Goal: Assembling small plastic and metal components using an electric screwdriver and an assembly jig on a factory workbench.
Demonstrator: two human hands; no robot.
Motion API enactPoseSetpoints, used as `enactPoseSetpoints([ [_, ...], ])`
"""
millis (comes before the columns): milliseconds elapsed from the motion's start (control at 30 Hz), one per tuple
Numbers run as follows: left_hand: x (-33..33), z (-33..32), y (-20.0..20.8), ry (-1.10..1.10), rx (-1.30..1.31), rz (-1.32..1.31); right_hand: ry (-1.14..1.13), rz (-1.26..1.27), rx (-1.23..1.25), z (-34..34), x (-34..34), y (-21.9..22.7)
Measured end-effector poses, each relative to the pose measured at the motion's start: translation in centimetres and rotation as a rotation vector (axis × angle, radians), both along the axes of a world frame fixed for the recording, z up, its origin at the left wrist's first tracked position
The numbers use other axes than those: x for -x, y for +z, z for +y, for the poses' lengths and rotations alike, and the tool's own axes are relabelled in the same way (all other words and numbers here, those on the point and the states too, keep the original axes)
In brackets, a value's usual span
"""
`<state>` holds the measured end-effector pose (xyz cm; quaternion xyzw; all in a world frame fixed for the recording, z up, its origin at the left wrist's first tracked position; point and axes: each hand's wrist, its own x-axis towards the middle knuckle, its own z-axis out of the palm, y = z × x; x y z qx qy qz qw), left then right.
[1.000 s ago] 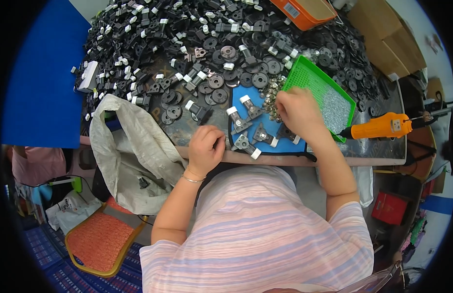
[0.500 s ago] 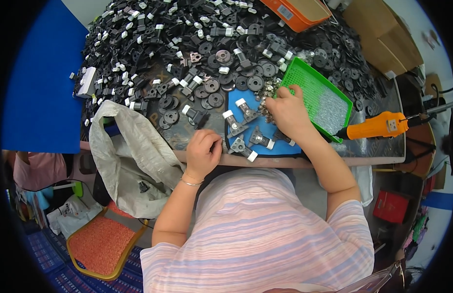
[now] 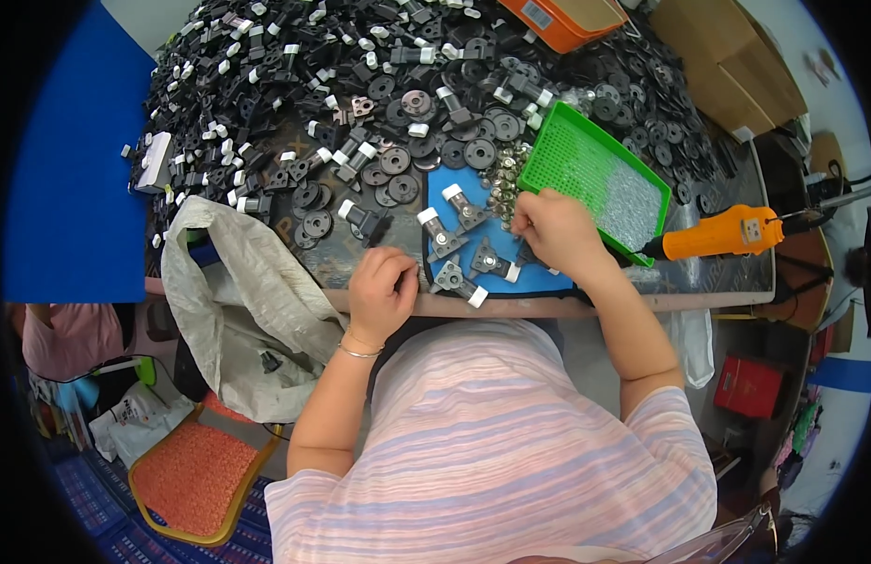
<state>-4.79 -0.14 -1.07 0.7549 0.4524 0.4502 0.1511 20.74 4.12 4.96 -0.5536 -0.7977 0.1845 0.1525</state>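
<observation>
While black parts (image 3: 295, 141) crowd table, L hand (image 3: 383, 289) fingers curled, R hand (image 3: 553, 226) grip unclear.

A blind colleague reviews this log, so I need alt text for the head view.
Seen from above, a person's left hand and right hand work small metal parts on a blue mat, beside a green tray, an orange power screwdriver and heaped black parts.
</observation>
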Motion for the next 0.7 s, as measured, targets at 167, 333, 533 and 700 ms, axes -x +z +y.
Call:
enactPoseSetpoints([
  [167, 0.0, 0.0, -0.1, 0.004, -0.006, 0.001, 0.023, 0.073, 0.007, 0.0, 0.3, -0.8],
  [333, 0.2, -0.2, -0.3, 0.01, -0.01, 0.002, 0.03, 0.289, 0.194, -0.3, 1.2, -0.4],
  [533, 0.3, -0.1, -0.1, -0.035, -0.008, -0.005, 0.132, 0.492, 0.432, -1.2, 3.8, 0.0],
  [700, 0.8, -0.1, 0.7, -0.188, 0.039, 0.033, 0.186, 0.3, 0.352, -1.1, 5.5, -0.7],
])
